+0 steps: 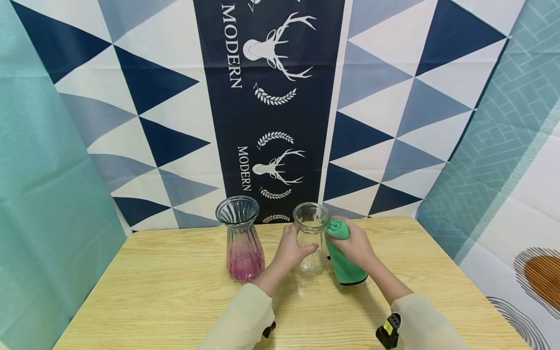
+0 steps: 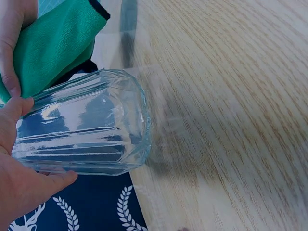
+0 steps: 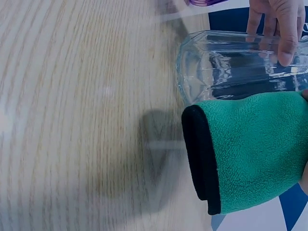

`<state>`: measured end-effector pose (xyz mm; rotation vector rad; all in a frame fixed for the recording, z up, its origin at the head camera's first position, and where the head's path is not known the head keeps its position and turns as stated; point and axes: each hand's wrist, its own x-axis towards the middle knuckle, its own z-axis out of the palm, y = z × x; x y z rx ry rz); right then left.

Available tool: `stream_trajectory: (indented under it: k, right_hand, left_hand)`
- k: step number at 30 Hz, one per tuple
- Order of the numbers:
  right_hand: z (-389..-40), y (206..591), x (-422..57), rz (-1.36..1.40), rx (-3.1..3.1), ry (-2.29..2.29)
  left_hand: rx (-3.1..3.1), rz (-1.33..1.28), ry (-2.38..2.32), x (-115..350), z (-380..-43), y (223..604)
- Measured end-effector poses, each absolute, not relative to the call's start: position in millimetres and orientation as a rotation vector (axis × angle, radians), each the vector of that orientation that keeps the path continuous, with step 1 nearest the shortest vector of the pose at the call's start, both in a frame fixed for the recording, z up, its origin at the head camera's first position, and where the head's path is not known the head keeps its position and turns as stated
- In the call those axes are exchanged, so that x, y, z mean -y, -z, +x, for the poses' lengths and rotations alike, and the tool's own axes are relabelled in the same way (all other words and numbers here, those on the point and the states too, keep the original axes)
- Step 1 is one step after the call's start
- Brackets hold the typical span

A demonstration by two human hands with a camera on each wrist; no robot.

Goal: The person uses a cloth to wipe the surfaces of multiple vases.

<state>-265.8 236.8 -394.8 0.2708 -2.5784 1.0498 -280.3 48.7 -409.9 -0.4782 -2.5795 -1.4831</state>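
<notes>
A clear glass vase (image 1: 311,260) with ribbed sides stands upright near the back of the table. My left hand (image 1: 289,248) grips it from the left, thumb across the front and fingers around the far side. In my right hand (image 1: 356,245) is a folded green cloth (image 1: 345,262) with a dark edge, pinched at the top and held against the vase's right side by the rim. The cloth's lower part hangs down, as the right wrist view shows with its black border (image 3: 201,159). The right fingertips are partly hidden by the cloth.
A second ribbed vase (image 1: 245,243), blue-grey at the top and pink below, stands to the left of my left hand. The wooden table (image 1: 175,291) ends at a patterned backdrop (image 1: 271,112) close behind both vases. Cloth panels hang at both sides.
</notes>
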Motion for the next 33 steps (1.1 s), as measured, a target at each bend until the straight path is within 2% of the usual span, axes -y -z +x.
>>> stream_trajectory:
  k: [19, 33]
  right_hand:
    - [-263.9, 396.2, -239.2, 0.263, 2.606, -1.056]
    - [-262.2, 428.8, -244.8, 0.293, 2.707, -0.894]
  left_hand:
    - [2.591, -0.524, 1.538, -44.9, -280.4, 407.6]
    - [2.591, -0.533, 1.547, -45.1, -283.1, 407.1]
